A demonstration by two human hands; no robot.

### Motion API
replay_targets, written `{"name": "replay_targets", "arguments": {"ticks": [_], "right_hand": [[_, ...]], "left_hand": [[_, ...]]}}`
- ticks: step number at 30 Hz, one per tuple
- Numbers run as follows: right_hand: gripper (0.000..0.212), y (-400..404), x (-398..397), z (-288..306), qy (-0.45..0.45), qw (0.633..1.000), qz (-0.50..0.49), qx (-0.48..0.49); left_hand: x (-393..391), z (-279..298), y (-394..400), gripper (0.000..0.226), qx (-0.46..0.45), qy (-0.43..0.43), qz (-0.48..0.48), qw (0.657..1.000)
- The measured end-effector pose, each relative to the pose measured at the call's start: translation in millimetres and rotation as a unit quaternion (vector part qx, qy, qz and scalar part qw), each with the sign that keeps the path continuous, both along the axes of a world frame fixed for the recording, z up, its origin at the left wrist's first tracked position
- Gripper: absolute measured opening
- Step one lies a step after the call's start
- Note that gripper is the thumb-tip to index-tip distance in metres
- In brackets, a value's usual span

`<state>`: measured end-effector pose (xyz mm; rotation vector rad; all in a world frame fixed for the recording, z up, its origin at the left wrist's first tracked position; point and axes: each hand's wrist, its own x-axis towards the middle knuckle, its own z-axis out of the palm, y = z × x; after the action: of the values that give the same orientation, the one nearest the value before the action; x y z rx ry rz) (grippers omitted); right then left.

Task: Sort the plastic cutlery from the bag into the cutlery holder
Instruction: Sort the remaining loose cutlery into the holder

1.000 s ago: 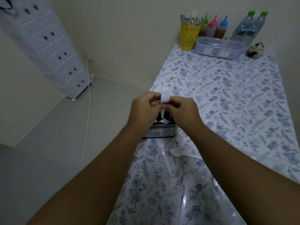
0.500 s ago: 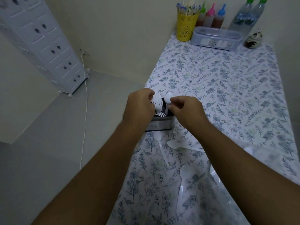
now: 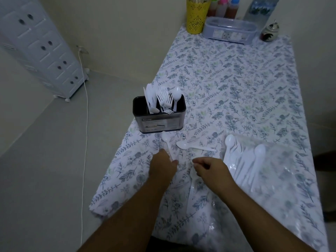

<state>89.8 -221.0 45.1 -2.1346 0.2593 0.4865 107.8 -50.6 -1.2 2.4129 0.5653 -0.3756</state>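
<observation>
Both forearms reach forward over the near end of the surface (image 3: pixel 236 84), which is covered in a white cloth printed with blue-grey leaves. The left hand (image 3: pixel 161 168) lies palm down, its grip on the handle of a white plastic spoon (image 3: pixel 166 140) whose bowl points away toward the holder; whether the fingers have closed round it cannot be told. The right hand (image 3: pixel 209 170) has its fingers curled, the grip pinching the bowl end of a second white plastic spoon (image 3: pixel 190 188) whose handle runs back toward the person. Just beyond both hands a third white spoon (image 3: pixel 192 146) lies crosswise. To the right of the right hand, a clear plastic bag (image 3: pixel 254 160) holds more white spoons. Farther out, past the left hand, stands the dark rectangular cutlery holder (image 3: pixel 160 122), with white knives, forks and spoons upright in its compartments. At the far end stand a yellow perforated cup (image 3: pixel 196 19), sauce bottles (image 3: pixel 223 8), a lidded clear box (image 3: pixel 229 30) and a water bottle (image 3: pixel 258 10). Left of the surface are grey floor, a white drawer tower (image 3: pixel 40 46) and a white cord (image 3: pixel 85 124).
</observation>
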Motion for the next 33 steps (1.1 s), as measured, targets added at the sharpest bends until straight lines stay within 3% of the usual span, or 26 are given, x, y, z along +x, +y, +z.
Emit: {"name": "replay_targets", "arguments": {"ticks": [6, 10, 12, 16, 20, 22, 25, 28, 30, 33], "right_hand": [[0.018, -9.7, -19.2, -10.2, 0.048, 0.996, -0.053, 0.059], [0.024, -4.1, -23.7, -8.3, 0.076, 0.989, -0.073, 0.104], [0.027, -0.1, -26.6, -5.4, 0.104, 0.981, -0.089, 0.136], [0.009, -2.3, -32.0, -8.3, 0.143, 0.952, -0.169, 0.210], [0.011, -17.9, -36.9, -16.2, 0.153, 0.908, -0.264, 0.287], [0.011, -24.0, -40.1, -18.2, 0.157, 0.906, -0.275, 0.281], [0.019, -29.2, -47.2, -20.4, 0.162, 0.907, -0.270, 0.279], [0.028, -33.1, -51.4, -19.8, 0.172, 0.904, -0.265, 0.288], [0.031, -35.1, -51.2, -18.9, 0.168, 0.906, -0.263, 0.286], [0.025, -37.0, -49.1, -21.0, 0.145, 0.928, -0.240, 0.246]], "left_hand": [[-21.4, 5.4, 23.6, 0.013, 0.042, 0.005, -0.042, 0.998], [-59.6, 18.9, 18.4, 0.004, -0.083, -0.001, -0.061, 0.995], [-79.6, 26.1, 5.9, 0.004, -0.150, 0.000, -0.131, 0.980], [-94.0, 31.1, -19.8, 0.010, -0.198, 0.014, -0.243, 0.949], [-72.3, 20.6, -26.4, 0.016, -0.142, -0.059, -0.160, 0.975], [-53.2, 16.1, -30.6, 0.021, -0.121, -0.098, -0.116, 0.981], [-25.4, 6.0, -45.2, 0.026, -0.095, -0.082, -0.103, 0.987], [-14.0, -0.7, -57.8, 0.006, -0.043, -0.048, -0.135, 0.989], [-13.6, -2.1, -57.8, 0.012, -0.064, -0.038, -0.128, 0.989], [-18.5, 4.1, -60.7, 0.008, -0.171, -0.013, -0.087, 0.981]]}}
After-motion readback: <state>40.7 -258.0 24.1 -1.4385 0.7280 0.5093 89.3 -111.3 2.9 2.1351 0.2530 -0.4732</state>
